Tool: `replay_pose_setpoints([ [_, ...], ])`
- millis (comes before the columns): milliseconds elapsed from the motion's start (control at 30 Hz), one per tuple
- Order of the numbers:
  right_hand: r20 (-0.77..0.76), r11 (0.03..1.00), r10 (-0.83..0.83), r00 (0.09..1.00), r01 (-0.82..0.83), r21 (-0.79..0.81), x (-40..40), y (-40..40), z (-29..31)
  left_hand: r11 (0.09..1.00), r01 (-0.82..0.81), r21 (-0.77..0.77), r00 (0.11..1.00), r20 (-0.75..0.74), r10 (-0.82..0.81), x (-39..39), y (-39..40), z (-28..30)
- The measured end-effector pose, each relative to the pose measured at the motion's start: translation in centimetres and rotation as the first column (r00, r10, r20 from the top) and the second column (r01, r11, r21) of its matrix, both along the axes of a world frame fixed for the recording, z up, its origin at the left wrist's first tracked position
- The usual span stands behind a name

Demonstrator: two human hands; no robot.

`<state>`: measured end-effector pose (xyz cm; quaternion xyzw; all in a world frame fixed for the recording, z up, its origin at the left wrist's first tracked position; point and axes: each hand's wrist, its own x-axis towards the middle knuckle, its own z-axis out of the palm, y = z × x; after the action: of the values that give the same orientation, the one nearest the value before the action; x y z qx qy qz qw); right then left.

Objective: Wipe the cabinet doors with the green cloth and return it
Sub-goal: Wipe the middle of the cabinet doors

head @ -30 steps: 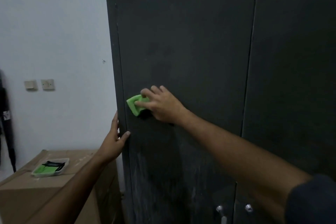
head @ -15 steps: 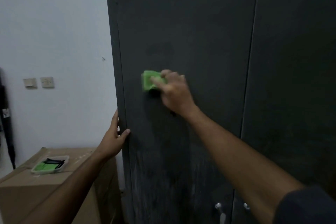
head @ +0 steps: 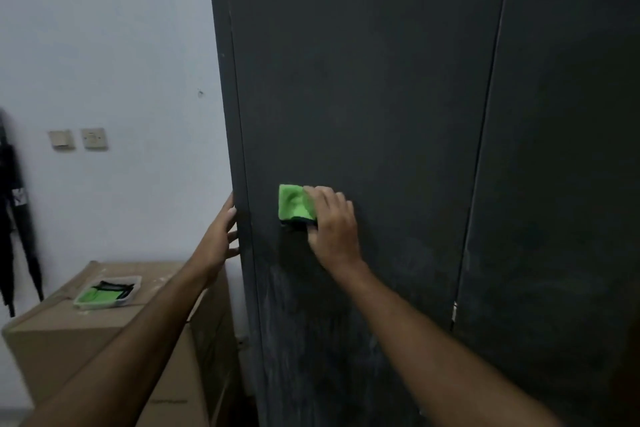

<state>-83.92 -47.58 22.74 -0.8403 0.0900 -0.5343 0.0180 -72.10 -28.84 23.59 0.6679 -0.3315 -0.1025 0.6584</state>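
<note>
The green cloth (head: 293, 202) is lying flat against the left cabinet door (head: 363, 80), folded into a soft, fuzzy pad standing slightly taller than wide — its right part is hiding under the right hand (head: 333, 224), whose curled fingers are pinching and pressing it to the matte dark metal. The left hand (head: 221, 236) is resting with straight fingers on the cabinet's left edge. Beyond, a tray (head: 131, 300) is sitting on a cardboard box (head: 69, 340), its contents blurry.

Two cabinet doors, left (head: 363, 97) and right (head: 571, 149). Two hands: left hand (head: 221, 239), right hand (head: 332, 225). One green cloth (head: 294, 201). One cardboard box (head: 104, 340), carrying one white tray (head: 107, 291). Two wall switch plates (head: 61, 139) (head: 94, 138). One black umbrella (head: 14, 218).
</note>
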Motion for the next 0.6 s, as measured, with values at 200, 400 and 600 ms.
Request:
replay_pose_setpoints([
  [200, -0.509, 0.905, 0.132, 0.851, -0.313, -0.287, 1.0, 3.4, -6.9, 0.994, -0.008, -0.113, 0.981, -0.193, -0.014, -0.1, 0.2, -1.7],
  [400, -0.04, 0.999, 0.047, 0.998, -0.047, 0.004, 3.3, 4.0, 0.5, 0.987, 0.011, -0.163, 0.96, -0.276, -0.056, 0.3, 0.3, -1.5],
  [600, -0.596, 0.893, -0.038, 0.802, -0.241, -0.381, 2.1, 5.5, -8.0, 0.979, 0.022, -0.201, 0.96, -0.268, -0.077, 0.8, 0.6, -2.6],
])
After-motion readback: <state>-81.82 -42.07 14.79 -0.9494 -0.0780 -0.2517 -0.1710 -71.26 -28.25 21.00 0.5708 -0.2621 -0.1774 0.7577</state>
